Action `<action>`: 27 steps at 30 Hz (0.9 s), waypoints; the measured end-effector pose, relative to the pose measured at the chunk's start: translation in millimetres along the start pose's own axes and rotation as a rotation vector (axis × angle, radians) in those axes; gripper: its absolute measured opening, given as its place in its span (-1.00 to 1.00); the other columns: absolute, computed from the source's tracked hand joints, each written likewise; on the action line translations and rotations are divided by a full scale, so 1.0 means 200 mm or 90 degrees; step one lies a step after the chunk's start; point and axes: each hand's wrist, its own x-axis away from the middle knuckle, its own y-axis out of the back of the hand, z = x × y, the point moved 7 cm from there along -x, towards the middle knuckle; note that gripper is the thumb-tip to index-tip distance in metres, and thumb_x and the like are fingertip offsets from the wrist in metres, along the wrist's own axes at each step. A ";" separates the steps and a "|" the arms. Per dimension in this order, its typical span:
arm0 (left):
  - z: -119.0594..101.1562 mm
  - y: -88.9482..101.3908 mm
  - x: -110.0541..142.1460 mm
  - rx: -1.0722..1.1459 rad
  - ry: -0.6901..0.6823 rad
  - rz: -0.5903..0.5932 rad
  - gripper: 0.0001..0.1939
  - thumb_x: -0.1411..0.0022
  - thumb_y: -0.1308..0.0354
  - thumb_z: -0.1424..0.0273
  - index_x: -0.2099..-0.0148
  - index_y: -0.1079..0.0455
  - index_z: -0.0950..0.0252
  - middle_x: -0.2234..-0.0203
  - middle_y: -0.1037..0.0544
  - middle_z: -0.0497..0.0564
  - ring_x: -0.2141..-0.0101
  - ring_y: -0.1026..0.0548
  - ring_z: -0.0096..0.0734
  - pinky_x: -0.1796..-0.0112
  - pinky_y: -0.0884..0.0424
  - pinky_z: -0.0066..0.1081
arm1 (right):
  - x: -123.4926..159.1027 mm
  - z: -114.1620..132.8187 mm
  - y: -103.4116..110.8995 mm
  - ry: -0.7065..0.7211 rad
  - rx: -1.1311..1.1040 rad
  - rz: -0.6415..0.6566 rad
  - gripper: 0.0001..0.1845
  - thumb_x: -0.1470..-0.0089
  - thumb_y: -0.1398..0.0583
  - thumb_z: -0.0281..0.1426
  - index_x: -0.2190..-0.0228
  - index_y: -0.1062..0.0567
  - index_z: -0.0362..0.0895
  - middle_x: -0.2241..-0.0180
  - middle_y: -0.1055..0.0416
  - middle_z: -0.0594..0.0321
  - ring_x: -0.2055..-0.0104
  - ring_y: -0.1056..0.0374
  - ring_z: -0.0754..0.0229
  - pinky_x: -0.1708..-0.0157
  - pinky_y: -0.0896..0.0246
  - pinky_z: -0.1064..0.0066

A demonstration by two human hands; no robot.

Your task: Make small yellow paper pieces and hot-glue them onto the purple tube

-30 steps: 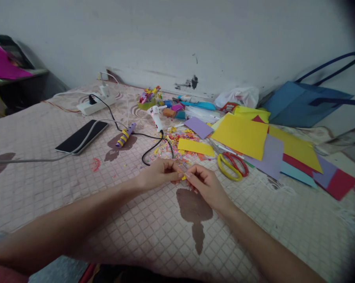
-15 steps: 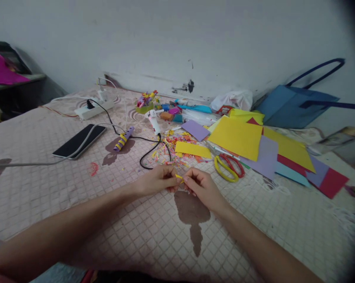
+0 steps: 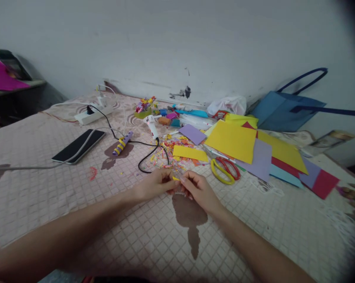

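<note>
Yellow scrap (image 3: 175, 179) farther left, red label (image 3: 220, 114) illegible

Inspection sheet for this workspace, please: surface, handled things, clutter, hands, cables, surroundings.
Surface: quilted cover, brown motifs
Handled things: small yellow piece, partly hidden by fingers
Clutter: colourful scraps, scissors, overlapping coloured sheets
Hands: left hand pinches the yellow piece; right hand close beside, its grip unclear
Cables: glue gun cord looped near scraps; grey cable crosses dark-screened device
Surroundings: blue bag near marked wall
</note>
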 end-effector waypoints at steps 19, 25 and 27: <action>-0.02 0.08 -0.06 0.119 0.056 -0.147 -0.61 0.04 -0.30 0.15 0.45 -0.28 0.37 0.55 -0.50 -0.03 0.53 -0.44 -0.55 0.42 -0.38 -0.48 | -0.08 0.00 0.80 0.015 0.680 -0.295 -0.68 0.12 -0.25 -0.16 0.48 -0.27 -0.09 0.54 -0.33 0.25 0.46 -0.27 0.15 0.47 -0.04 0.39; -0.06 0.09 -0.15 0.145 0.035 -0.135 -0.64 0.03 -0.31 0.20 0.42 -0.29 0.38 0.55 -0.49 -0.03 0.52 -0.44 -0.54 0.41 -0.39 -0.45 | -0.08 -0.12 0.91 -0.064 0.766 -0.277 -0.58 0.18 -0.24 -0.04 0.49 -0.25 -0.09 0.54 -0.36 0.20 0.52 -0.25 0.16 0.56 0.04 0.41; -0.04 0.09 -0.16 0.172 0.039 -0.144 -0.64 0.05 -0.32 0.20 0.43 -0.29 0.37 0.55 -0.49 -0.04 0.53 -0.44 -0.54 0.41 -0.39 -0.46 | -0.08 -0.12 0.89 -0.058 0.768 -0.262 -0.61 0.16 -0.22 -0.05 0.54 -0.26 -0.09 0.57 -0.34 0.22 0.53 -0.23 0.18 0.58 0.08 0.42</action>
